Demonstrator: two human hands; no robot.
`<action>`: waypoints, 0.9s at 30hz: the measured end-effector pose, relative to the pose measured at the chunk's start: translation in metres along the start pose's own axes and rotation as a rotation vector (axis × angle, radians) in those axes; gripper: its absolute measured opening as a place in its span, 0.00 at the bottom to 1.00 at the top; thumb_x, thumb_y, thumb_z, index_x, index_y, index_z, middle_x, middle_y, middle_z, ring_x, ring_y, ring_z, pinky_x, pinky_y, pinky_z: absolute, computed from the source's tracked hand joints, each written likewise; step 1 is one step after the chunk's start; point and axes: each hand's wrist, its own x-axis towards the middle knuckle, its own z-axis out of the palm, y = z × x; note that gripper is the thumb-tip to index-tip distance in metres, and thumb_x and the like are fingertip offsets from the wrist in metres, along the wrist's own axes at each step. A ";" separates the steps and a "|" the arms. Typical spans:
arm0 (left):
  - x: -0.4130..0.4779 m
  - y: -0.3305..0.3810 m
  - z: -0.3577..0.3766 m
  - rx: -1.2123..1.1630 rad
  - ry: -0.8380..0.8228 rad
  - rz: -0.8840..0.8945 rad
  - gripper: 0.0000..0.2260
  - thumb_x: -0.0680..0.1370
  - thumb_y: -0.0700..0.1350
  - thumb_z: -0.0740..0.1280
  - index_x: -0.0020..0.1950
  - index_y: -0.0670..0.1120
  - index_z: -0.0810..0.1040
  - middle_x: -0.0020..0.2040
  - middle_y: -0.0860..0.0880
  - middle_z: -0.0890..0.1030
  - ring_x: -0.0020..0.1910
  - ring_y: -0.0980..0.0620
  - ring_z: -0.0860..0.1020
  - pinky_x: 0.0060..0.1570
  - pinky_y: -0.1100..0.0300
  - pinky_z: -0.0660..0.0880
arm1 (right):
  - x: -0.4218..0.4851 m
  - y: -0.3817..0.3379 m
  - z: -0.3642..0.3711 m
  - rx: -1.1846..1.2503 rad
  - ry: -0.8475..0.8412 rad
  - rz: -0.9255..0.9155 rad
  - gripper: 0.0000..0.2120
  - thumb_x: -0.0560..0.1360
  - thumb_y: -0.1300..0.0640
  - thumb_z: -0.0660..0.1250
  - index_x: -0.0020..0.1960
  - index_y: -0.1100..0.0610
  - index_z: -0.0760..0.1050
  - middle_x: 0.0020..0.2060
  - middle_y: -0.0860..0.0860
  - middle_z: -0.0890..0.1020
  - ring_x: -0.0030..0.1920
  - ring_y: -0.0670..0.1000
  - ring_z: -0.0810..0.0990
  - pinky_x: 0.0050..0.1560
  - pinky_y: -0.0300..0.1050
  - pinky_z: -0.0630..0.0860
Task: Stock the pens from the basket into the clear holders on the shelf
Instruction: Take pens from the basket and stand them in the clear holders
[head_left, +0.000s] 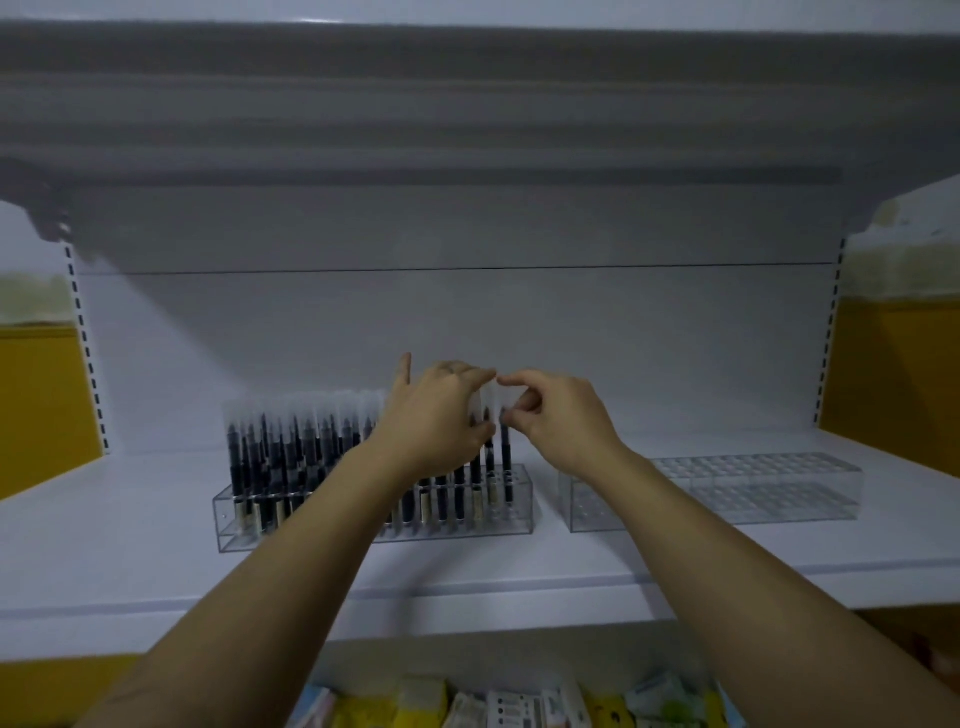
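Observation:
A clear holder (234, 525) stands on the white shelf (130, 561), nearly full of upright black pens (291, 447) with frosted caps. My left hand (441, 415) is over the holder's right part, fingers around the caps of pens there. My right hand (556, 415) pinches the cap of the rightmost pen (506, 467), which stands in the holder's last column. A second clear holder (753, 488) sits to the right with no pens in it. The basket is out of view.
The shelf's back panel (467, 322) rises behind the holders, and another shelf (467, 104) hangs overhead. Slotted uprights (85, 353) flank the bay. Yellow walls (893, 374) show at both sides. Packaged goods (519, 701) lie on the level below.

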 end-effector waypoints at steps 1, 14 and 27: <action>-0.003 0.000 -0.001 -0.008 0.023 0.005 0.28 0.78 0.54 0.64 0.76 0.53 0.60 0.75 0.51 0.65 0.75 0.52 0.59 0.74 0.42 0.40 | -0.001 -0.002 -0.001 -0.025 -0.004 0.004 0.21 0.74 0.52 0.71 0.67 0.48 0.74 0.45 0.46 0.82 0.47 0.48 0.79 0.53 0.49 0.78; -0.079 0.032 0.007 -0.174 0.228 0.152 0.24 0.77 0.49 0.68 0.72 0.48 0.69 0.69 0.48 0.73 0.70 0.50 0.68 0.74 0.56 0.53 | -0.087 -0.018 -0.028 -0.205 -0.034 -0.097 0.29 0.75 0.49 0.70 0.73 0.47 0.65 0.69 0.47 0.71 0.69 0.50 0.67 0.69 0.47 0.65; -0.224 0.074 0.120 -0.328 0.060 0.097 0.19 0.75 0.49 0.69 0.65 0.48 0.75 0.58 0.48 0.79 0.58 0.45 0.75 0.57 0.52 0.71 | -0.265 0.034 0.028 -0.200 -0.186 0.065 0.23 0.73 0.50 0.71 0.67 0.49 0.71 0.61 0.49 0.73 0.63 0.51 0.70 0.63 0.46 0.69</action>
